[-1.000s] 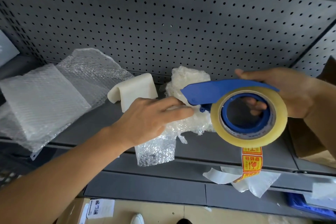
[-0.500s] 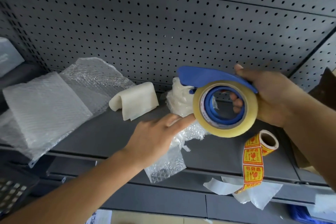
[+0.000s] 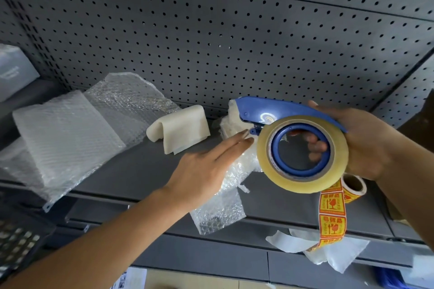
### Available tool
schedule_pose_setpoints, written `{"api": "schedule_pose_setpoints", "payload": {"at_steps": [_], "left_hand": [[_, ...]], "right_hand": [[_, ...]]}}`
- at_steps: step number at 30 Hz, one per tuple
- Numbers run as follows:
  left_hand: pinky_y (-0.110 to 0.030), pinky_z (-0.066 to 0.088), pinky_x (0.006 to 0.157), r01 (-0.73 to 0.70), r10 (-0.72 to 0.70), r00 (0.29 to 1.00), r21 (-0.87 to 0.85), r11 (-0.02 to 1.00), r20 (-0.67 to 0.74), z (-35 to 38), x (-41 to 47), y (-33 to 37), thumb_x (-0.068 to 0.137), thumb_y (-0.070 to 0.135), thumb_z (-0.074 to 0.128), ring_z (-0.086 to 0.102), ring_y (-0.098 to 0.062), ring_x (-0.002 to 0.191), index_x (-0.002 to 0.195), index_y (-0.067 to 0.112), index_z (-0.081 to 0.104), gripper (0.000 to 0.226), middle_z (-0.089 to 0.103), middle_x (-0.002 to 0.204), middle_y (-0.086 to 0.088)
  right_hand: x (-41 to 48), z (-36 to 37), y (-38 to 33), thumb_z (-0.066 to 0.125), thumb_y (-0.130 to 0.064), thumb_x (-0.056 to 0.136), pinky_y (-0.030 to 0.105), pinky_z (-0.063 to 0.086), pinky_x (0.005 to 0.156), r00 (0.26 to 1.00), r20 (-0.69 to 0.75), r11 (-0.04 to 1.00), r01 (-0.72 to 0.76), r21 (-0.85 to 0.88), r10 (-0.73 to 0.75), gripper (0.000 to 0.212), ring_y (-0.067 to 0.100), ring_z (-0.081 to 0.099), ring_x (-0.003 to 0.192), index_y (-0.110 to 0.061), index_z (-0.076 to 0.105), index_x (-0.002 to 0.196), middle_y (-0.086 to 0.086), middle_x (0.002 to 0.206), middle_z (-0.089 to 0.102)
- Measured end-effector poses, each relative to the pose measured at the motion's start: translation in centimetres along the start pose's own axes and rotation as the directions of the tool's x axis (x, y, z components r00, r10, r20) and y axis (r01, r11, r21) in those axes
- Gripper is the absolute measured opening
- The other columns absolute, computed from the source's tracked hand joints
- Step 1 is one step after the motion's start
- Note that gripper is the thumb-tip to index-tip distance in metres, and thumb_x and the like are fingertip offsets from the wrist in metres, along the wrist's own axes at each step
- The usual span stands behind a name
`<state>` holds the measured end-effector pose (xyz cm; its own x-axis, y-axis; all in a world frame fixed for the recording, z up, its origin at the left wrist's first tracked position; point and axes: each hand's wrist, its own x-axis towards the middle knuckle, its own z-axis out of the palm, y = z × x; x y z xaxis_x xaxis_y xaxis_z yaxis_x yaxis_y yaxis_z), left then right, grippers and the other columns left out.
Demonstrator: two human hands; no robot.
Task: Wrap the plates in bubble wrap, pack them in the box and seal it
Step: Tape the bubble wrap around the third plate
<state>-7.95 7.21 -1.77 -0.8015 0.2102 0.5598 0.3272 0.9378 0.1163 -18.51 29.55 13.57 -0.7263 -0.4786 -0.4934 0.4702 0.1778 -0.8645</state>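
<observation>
My right hand (image 3: 366, 143) grips a blue tape dispenser (image 3: 277, 110) loaded with a roll of clear packing tape (image 3: 303, 183), held above the grey shelf (image 3: 131, 171). My left hand (image 3: 206, 169) lies flat, fingers straight, on a bundle wrapped in bubble wrap (image 3: 234, 171) on the shelf, its fingertips near the dispenser's front end. What the bundle holds is hidden. A strip of bubble wrap (image 3: 218, 216) hangs from it over the shelf edge. No box is in view.
Folded bubble wrap sheets (image 3: 68, 134) lie at the shelf's left. A folded white foam piece (image 3: 183, 131) sits by the pegboard back wall (image 3: 211, 30). A roll of orange fragile stickers (image 3: 352, 187) trails a strip down over white backing paper (image 3: 328, 251). A calculator (image 3: 14, 246) shows lower left.
My right hand has carried the tape dispenser up and left, over the wrapped bundle. My left hand has flattened on the bundle. The view has tilted slightly.
</observation>
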Motion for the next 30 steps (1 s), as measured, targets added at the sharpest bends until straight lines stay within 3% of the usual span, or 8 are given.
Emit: {"api": "schedule_pose_setpoints", "payload": {"at_steps": [9, 13, 17, 20, 23, 26, 28, 30], "left_hand": [[-0.026, 0.044, 0.036, 0.06, -0.06, 0.998, -0.005, 0.998, -0.033, -0.2, 0.1, -0.5, 0.072, -0.014, 0.048, 0.06, -0.015, 0.058, 0.15, 0.013, 0.046, 0.082, 0.052, 0.152, 0.004], [-0.022, 0.038, 0.038, 0.039, -0.04, 0.999, -0.045, 0.998, -0.004, -0.3, -0.1, -0.5, 0.075, -0.003, 0.032, 0.061, -0.015, 0.059, 0.139, 0.026, 0.053, 0.073, 0.057, 0.146, 0.009], [-0.025, 0.054, 0.062, 0.204, -0.211, 0.977, -0.221, 0.954, -0.006, -0.2, 0.1, -0.7, 0.078, -0.012, 0.046, 0.066, -0.009, 0.099, 0.134, 0.029, 0.058, 0.071, 0.06, 0.138, 0.013], [-0.026, 0.054, 0.088, 0.498, -0.535, 0.844, -0.44, 0.747, 0.048, 0.3, 0.2, -1.6, 0.089, -0.007, 0.065, 0.06, 0.0, 0.109, 0.13, 0.03, 0.061, 0.055, 0.064, 0.127, 0.017], [-0.016, 0.048, 0.061, 0.645, -0.709, 0.698, -0.518, 0.562, 0.1, 1.5, -0.5, -2.7, 0.094, 0.004, 0.068, 0.064, -0.001, 0.08, 0.123, 0.031, 0.063, 0.039, 0.069, 0.113, 0.019], [-0.012, 0.046, 0.068, 0.733, -0.853, 0.512, -0.572, 0.368, 0.107, 2.7, -2.2, -3.2, 0.093, 0.009, 0.068, 0.064, 0.001, 0.091, 0.116, 0.032, 0.064, 0.032, 0.069, 0.111, 0.017], [-0.028, 0.052, 0.089, 0.759, -0.903, 0.418, -0.586, 0.285, 0.102, 3.3, -3.1, -3.3, 0.094, 0.009, 0.067, 0.063, -0.008, 0.107, 0.12, 0.028, 0.062, 0.033, 0.067, 0.118, 0.012], [-0.038, 0.051, 0.095, 0.784, -0.896, 0.433, -0.532, 0.319, 0.1, 3.5, -3.2, -3.4, 0.093, 0.006, 0.066, 0.059, -0.015, 0.111, 0.125, 0.022, 0.058, 0.036, 0.06, 0.124, 0.003]], "right_hand": [[-0.4, -1.0, -0.3, 0.044, -0.039, 0.103, 0.026, 0.045, 0.043, 1.0, 0.025, 1.0, 0.016, 0.003, -0.016, 0.039, 0.014, 0.045, 0.042, -0.005, 0.063, 0.097, 0.007, 0.059, 0.053], [-0.4, -0.9, -0.2, 0.043, -0.04, 0.103, 0.027, 0.044, 0.044, 1.0, 0.006, 1.0, 0.027, 0.005, -0.027, 0.043, 0.015, 0.045, 0.043, -0.006, 0.063, 0.088, 0.007, 0.058, 0.053], [0.0, -0.7, -0.4, 0.044, -0.04, 0.103, 0.028, 0.046, 0.045, 0.997, -0.047, 0.997, 0.07, 0.032, -0.068, 0.043, 0.015, 0.047, 0.042, -0.004, 0.065, 0.092, 0.007, 0.057, 0.054], [0.2, -0.7, -0.8, 0.045, -0.039, 0.103, 0.028, 0.046, 0.045, 0.992, -0.068, 0.992, 0.111, 0.063, -0.107, 0.04, 0.015, 0.048, 0.042, -0.005, 0.064, 0.095, 0.007, 0.059, 0.052], [0.3, -0.9, -1.1, 0.043, -0.038, 0.103, 0.029, 0.046, 0.045, 0.991, -0.068, 0.988, 0.122, 0.099, -0.116, 0.039, 0.014, 0.047, 0.043, -0.008, 0.064, 0.091, 0.005, 0.061, 0.051], [0.3, -0.9, -1.0, 0.042, -0.036, 0.104, 0.026, 0.045, 0.044, 0.99, -0.06, 0.981, 0.135, 0.143, -0.127, 0.036, 0.013, 0.046, 0.042, -0.008, 0.063, 0.095, 0.004, 0.059, 0.051], [0.4, -0.8, -0.9, 0.041, -0.036, 0.105, 0.026, 0.044, 0.043, 0.99, -0.058, 0.977, 0.139, 0.161, -0.131, 0.037, 0.012, 0.045, 0.042, -0.008, 0.064, 0.095, 0.004, 0.058, 0.051], [0.4, -0.8, -0.8, 0.039, -0.035, 0.106, 0.025, 0.044, 0.043, 0.99, -0.057, 0.973, 0.137, 0.187, -0.129, 0.038, 0.011, 0.045, 0.042, -0.009, 0.066, 0.094, 0.004, 0.057, 0.051]]}}
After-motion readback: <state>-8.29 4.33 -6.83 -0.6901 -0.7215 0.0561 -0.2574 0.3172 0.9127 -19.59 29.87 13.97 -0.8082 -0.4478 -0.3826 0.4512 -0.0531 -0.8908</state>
